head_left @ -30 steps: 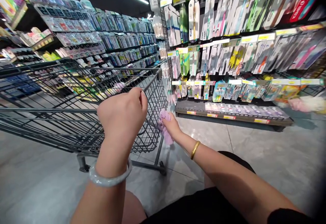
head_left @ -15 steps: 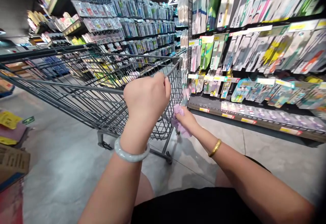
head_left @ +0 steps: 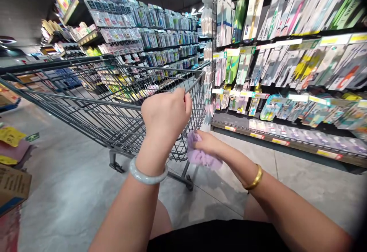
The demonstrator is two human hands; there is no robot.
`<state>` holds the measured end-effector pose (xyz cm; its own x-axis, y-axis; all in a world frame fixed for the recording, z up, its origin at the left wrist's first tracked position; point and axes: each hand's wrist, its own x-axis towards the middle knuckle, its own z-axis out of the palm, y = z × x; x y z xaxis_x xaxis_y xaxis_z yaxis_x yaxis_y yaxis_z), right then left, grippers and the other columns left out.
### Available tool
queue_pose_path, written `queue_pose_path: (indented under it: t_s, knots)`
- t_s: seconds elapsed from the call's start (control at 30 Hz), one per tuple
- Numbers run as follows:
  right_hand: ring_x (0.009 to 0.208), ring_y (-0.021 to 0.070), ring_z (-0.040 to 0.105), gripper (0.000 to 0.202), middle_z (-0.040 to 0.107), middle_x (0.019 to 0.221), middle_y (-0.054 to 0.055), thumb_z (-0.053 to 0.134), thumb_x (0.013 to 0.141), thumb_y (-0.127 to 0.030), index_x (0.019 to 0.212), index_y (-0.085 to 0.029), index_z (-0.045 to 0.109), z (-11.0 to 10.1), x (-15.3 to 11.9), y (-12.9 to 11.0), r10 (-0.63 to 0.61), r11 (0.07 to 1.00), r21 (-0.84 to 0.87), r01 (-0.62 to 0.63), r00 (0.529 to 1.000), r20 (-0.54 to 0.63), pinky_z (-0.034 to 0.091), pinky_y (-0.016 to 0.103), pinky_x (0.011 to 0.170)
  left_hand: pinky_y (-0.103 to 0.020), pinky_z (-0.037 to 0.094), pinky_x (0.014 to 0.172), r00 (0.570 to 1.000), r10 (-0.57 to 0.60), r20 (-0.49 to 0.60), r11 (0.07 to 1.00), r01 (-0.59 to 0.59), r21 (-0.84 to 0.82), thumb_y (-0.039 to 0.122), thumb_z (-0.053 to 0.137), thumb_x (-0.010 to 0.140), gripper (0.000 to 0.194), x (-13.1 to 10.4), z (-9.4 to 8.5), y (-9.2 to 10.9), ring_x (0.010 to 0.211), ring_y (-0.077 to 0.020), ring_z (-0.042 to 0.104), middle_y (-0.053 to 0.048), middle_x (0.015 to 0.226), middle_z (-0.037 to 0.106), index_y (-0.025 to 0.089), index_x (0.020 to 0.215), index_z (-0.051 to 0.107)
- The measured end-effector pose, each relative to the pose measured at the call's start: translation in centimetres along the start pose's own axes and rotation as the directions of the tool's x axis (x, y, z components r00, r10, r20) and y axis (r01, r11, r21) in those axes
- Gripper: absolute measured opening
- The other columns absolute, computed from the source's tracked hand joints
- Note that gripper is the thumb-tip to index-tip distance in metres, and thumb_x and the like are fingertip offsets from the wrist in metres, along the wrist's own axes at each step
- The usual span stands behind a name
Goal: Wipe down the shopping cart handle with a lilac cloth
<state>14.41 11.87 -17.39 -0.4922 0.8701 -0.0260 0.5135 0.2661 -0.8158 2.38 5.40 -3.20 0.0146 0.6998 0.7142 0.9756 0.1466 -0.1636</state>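
Observation:
My left hand (head_left: 166,114) is closed in a fist around the upper rim at the near side of a dark grey wire shopping cart (head_left: 120,105). A pale bangle (head_left: 147,172) circles that wrist. Lower and to the right, my right hand (head_left: 208,144) grips a crumpled lilac cloth (head_left: 202,158), its fingers partly hidden by the folds. The cloth lies against or very near the wire mesh at the cart's lower corner; actual contact is hard to make out. A gold bangle (head_left: 254,177) is on my right wrist.
On the right stands a shelf rack (head_left: 286,139) hung with packaged toothbrushes (head_left: 304,67). Another stocked rack (head_left: 169,38) runs behind the cart. At the left edge are a cardboard box (head_left: 13,187) and yellow price signs (head_left: 11,134). The cart's caster (head_left: 188,183) rests on the grey floor.
My right hand has moved the lilac cloth slightly down and left, nearer the cart's mesh, and more of the cloth hangs spread out. My left hand keeps its grip on the cart.

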Motion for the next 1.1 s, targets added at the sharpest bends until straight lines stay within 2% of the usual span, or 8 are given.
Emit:
queue_pose_path:
  t_s: [0.13,0.3,0.57,0.77,0.87,1.0,1.07,1.1]
  knots:
    - [0.067,0.013,0.057,0.022,0.066,0.077,-0.004,0.062,0.068,-0.027,0.088,-0.02,0.062,-1.2,-0.4,-0.8,-0.164,0.962,0.246,0.117,0.969,0.182,0.042,0.022,0.058,-0.032,0.028,0.059,1.0,0.0,0.005,1.0,0.0,0.023,0.041,0.028,0.102,0.051,0.0,0.0,0.1,0.067,-0.0253,0.066,-0.011,0.072,0.071,0.02,0.096,0.074]
    - [0.072,0.0155,0.057,0.018,0.065,0.077,-0.001,0.061,0.069,-0.025,0.086,-0.021,0.06,-0.8,2.2,1.8,0.026,0.98,0.2,0.01,0.984,-0.176,0.043,0.025,0.066,-0.032,0.028,0.058,1.0,0.01,0.006,0.999,-0.01,0.032,0.042,0.027,0.102,0.052,-0.1,-0.1,0.1,0.066,-0.0246,0.066,-0.01,0.073,0.071,0.021,0.099,0.075]
    - [0.081,0.0183,0.058,0.026,0.064,0.085,-0.004,0.062,0.072,-0.033,0.097,-0.026,0.059,-0.5,0.7,-0.7,-0.209,0.967,0.078,0.243,0.93,-0.303,0.043,0.03,0.076,-0.033,0.034,0.062,0.999,0.003,0.036,1.0,-0.004,0.022,0.045,0.026,0.102,0.054,-0.1,-0.2,-0.1,0.069,-0.025,0.066,-0.011,0.074,0.072,0.021,0.104,0.075]
    - [0.095,0.0223,0.061,0.034,0.067,0.101,0.003,0.057,0.075,-0.029,0.108,-0.023,0.059,1.1,3.4,2.4,-0.038,0.97,0.194,0.148,0.878,-0.478,0.049,0.039,0.093,-0.033,0.034,0.061,0.999,0.019,0.046,1.0,-0.02,0.021,0.045,0.026,0.102,0.054,-0.2,-0.5,-0.1,0.067,-0.0252,0.065,-0.011,0.073,0.071,0.02,0.107,0.074]
    - [0.101,0.0226,0.061,0.03,0.065,0.101,0.003,0.057,0.074,-0.026,0.105,-0.024,0.061,0.5,2.1,-0.5,-0.164,0.901,0.236,0.364,0.79,-0.591,0.05,0.041,0.098,-0.033,0.034,0.062,0.999,0.016,0.05,1.0,-0.017,0.02,0.045,0.027,0.102,0.054,-0.2,-0.5,-0.1,0.068,-0.0252,0.065,-0.011,0.073,0.071,0.02,0.108,0.073]
    - [0.118,0.0224,0.057,0.038,0.059,0.119,0.004,0.058,0.077,-0.02,0.114,-0.027,0.058,0.0,0.5,-4.0,-0.412,0.724,0.08,0.685,0.523,-0.746,0.046,0.042,0.111,-0.034,0.036,0.065,0.998,0.01,0.057,1.0,-0.009,-0.007,0.047,0.025,0.102,0.055,-0.1,-0.4,0.0,0.073,-0.0267,0.066,-0.013,0.077,0.071,0.019,0.108,0.073]
    - [0.123,0.0229,0.054,0.04,0.056,0.124,0.006,0.058,0.075,-0.018,0.115,-0.026,0.058,0.8,1.4,-2.9,-0.409,0.736,0.049,0.675,0.501,-0.763,0.043,0.044,0.115,-0.035,0.037,0.066,0.998,0.005,0.06,1.0,-0.004,-0.022,0.046,0.025,0.102,0.055,-0.1,-0.4,-0.1,0.073,-0.0278,0.067,-0.013,0.078,0.071,0.02,0.108,0.073]
    - [0.122,0.0233,0.054,0.04,0.056,0.124,0.007,0.057,0.075,-0.017,0.114,-0.025,0.059,1.4,2.1,-1.8,-0.362,0.776,0.078,0.626,0.542,-0.759,0.042,0.044,0.116,-0.035,0.037,0.066,0.998,0.005,0.063,1.0,-0.004,-0.027,0.046,0.025,0.102,0.055,-0.2,-0.5,-0.1,0.073,-0.0282,0.067,-0.013,0.078,0.071,0.02,0.109,0.073]
